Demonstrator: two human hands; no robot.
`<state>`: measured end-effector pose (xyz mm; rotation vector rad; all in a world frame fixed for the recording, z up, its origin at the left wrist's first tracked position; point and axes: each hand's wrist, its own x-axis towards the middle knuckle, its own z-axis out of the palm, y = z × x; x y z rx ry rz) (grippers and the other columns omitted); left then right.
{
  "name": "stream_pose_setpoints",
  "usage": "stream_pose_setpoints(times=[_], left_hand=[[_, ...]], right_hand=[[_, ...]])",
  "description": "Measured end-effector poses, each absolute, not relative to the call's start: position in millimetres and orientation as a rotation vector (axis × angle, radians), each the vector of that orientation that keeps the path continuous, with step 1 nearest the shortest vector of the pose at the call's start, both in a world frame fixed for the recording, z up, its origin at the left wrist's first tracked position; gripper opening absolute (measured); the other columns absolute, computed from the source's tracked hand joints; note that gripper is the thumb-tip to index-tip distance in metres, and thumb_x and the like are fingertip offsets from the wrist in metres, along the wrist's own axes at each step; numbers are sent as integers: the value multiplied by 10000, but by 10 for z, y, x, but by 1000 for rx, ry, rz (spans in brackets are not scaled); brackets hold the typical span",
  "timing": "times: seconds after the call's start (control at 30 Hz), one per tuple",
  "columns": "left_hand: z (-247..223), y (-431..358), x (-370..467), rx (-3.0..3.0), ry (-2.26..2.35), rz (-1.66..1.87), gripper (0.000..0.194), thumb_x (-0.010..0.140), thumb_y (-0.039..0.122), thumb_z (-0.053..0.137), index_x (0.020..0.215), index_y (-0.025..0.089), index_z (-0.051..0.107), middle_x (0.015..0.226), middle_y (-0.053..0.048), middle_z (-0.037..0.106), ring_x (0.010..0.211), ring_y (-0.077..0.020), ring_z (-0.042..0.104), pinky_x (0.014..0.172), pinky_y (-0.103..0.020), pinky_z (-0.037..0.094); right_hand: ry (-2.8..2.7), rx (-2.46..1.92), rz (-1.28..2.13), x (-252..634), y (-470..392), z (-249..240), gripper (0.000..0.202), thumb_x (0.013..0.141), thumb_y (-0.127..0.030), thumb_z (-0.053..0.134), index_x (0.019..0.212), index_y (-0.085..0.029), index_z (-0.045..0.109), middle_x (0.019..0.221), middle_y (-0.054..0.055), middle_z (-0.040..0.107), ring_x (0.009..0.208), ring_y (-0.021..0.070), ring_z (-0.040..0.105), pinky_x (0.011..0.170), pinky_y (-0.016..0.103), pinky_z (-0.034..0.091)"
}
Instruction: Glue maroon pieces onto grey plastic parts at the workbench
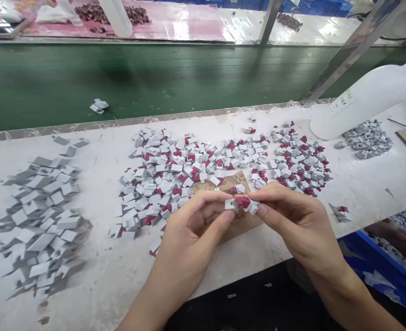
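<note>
Between thumb and index finger, my left hand [203, 220] pinches a small grey-white plastic block [230, 204] with a notch. Opposite it, my right hand [289, 216] grips a grey and dark-red plastic piece [247, 203]. The two pieces are close together; whether they touch I cannot tell. Below them lies a brown board [240, 227], with one grey and red piece [237, 189] on it. Behind the hands spreads a heap of grey and red pieces [175, 170]. A second such heap [302, 161] lies to the right.
Plain grey blocks [44, 220] are piled at the left. A green conveyor belt [155, 82] runs behind the table. At the right, a white bottle [364, 99] leans beside small grey parts [370, 140]. A blue crate [378, 257] stands lower right, with another person's arm [396, 236] near it.
</note>
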<state>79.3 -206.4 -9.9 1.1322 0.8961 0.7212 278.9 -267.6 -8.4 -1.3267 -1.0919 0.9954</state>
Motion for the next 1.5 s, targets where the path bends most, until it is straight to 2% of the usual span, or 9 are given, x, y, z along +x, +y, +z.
stream_pose_setpoints(times=[0.37,0.53,0.67,0.9,1.03,1.2,1.3,1.37,1.5], left_hand=[[-101,-2065,694,1448,945,737,134,1058,249,800,1111,353,866,1098,6,868,982,-218,845,869,-314,720],[64,-1883,619,1658,894,599,105,1061,301,747,1100,335,838,1069,-27,860,921,-242,836,776,-328,701],[221,-1351,633,1856,946,441,161,1031,439,754,1092,327,852,939,-51,858,817,-283,819,625,-342,638],[226,52,1137,2045,1425,622,207,1035,395,772,1099,203,815,1093,-19,852,1044,-267,790,949,-423,619],[4,629,1570,1942,1500,648,296,1138,391,694,1149,109,785,1119,-23,828,1167,-237,797,1024,-421,601],[-202,914,1760,1841,1545,553,387,1138,476,747,1348,152,769,1384,-112,777,1211,-289,787,1062,-509,680],[-230,987,1716,1815,1605,500,376,1225,394,579,1421,116,738,1488,-143,726,1307,-267,755,1120,-523,633],[-208,1018,1691,1793,1661,483,348,1199,387,634,1411,132,740,1495,-147,726,1326,-280,745,1134,-545,625],[-35,838,1553,1796,1684,497,436,1056,325,823,1437,147,707,1479,-244,735,1333,-404,716,1102,-580,613]], right_hand=[[-1318,-1298,1032,2846,-2703,-42,242,1087,-193,824,1191,-382,932,1098,24,872,1009,214,827,850,343,683],[-1319,-1249,1053,2823,-2644,-60,231,1081,-193,833,1209,-361,927,1082,22,869,994,208,830,858,343,701],[-1350,-1373,935,2954,-2588,-69,296,1090,-278,836,1365,-381,873,1229,19,888,1096,226,848,985,400,727],[-1297,-1893,287,3689,-2375,-138,236,1083,-347,756,1261,-268,889,1257,111,874,1072,306,829,849,451,702],[-1573,-1975,248,3854,-1882,-182,311,1102,-266,678,1353,-256,861,1299,124,847,1225,347,780,1030,535,651],[-1755,-1942,279,3777,-1095,-315,338,1085,-150,682,1337,-272,871,1366,120,820,1391,364,662,1184,561,563],[-1777,-1965,295,3707,-794,-405,331,997,-51,712,1203,-218,909,1228,157,842,1319,393,667,1163,579,563],[-1761,-1973,303,3676,-719,-413,332,957,-19,697,1132,-191,920,1164,171,843,1260,394,696,1149,584,572],[-1685,-1921,342,3649,-902,-252,411,1014,-104,645,1344,-179,877,1199,153,835,1012,294,785,1025,514,654]])
